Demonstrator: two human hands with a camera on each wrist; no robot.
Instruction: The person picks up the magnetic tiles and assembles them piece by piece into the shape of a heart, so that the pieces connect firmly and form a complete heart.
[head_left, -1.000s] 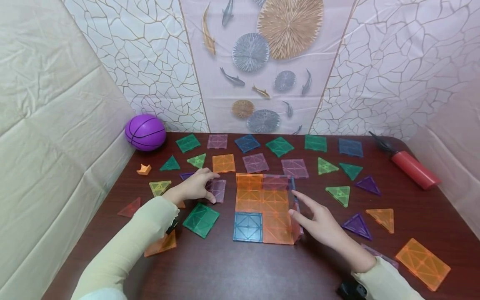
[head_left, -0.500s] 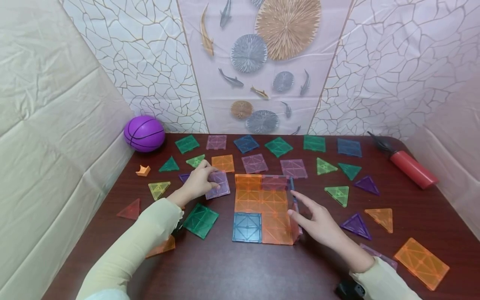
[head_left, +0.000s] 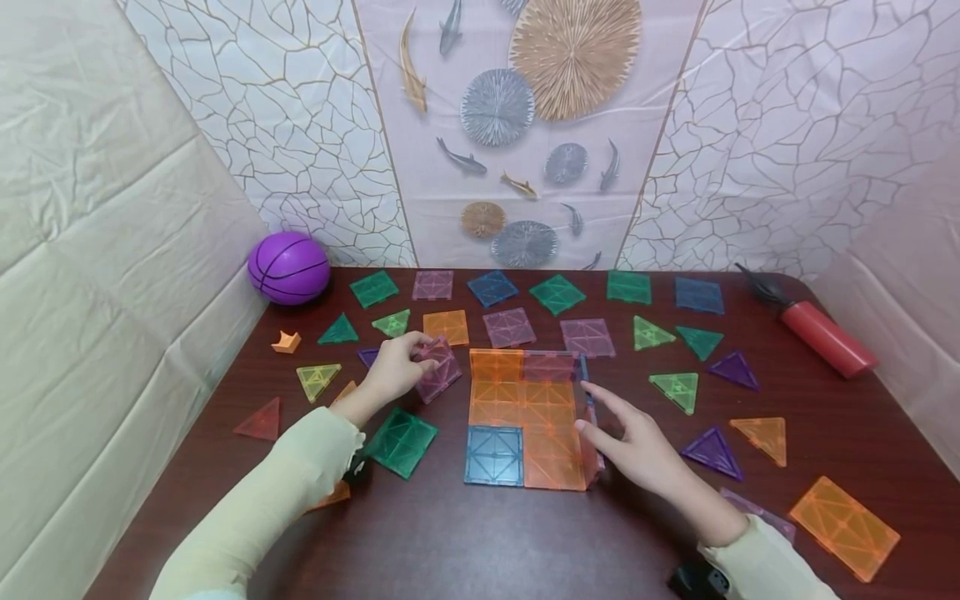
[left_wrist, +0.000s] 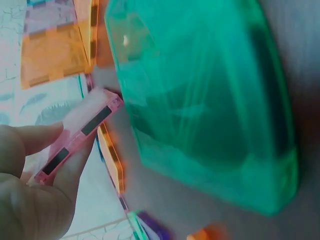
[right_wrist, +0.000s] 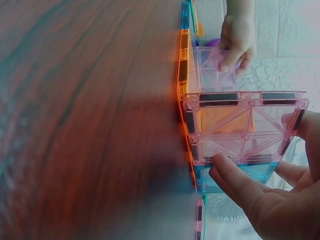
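Observation:
In the head view my left hand point(head_left: 393, 371) pinches a pink square magnetic tile point(head_left: 441, 375), tilted and off the table, between thumb and fingers. The left wrist view shows this pink tile edge-on. To its right sits a partly built box: orange tiles point(head_left: 551, 454) and a blue square point(head_left: 493, 457) lie flat, with orange point(head_left: 497, 364) and pink pieces upright at the back. My right hand point(head_left: 637, 442) holds the right wall, thumb over its top edge and fingers outside. In the right wrist view this wall has a pink tile point(right_wrist: 220, 117) and a blue tile point(right_wrist: 257, 171).
A green square tile point(head_left: 401, 442) lies below my left hand. Loose square and triangular tiles surround the build, including an orange rectangle point(head_left: 845, 527). A purple ball point(head_left: 288, 267) stands back left; a red pump point(head_left: 827, 338) lies back right.
My left hand has raised the pink tile from the table, shifted slightly right and tilted it. The right hand stays at the right wall.

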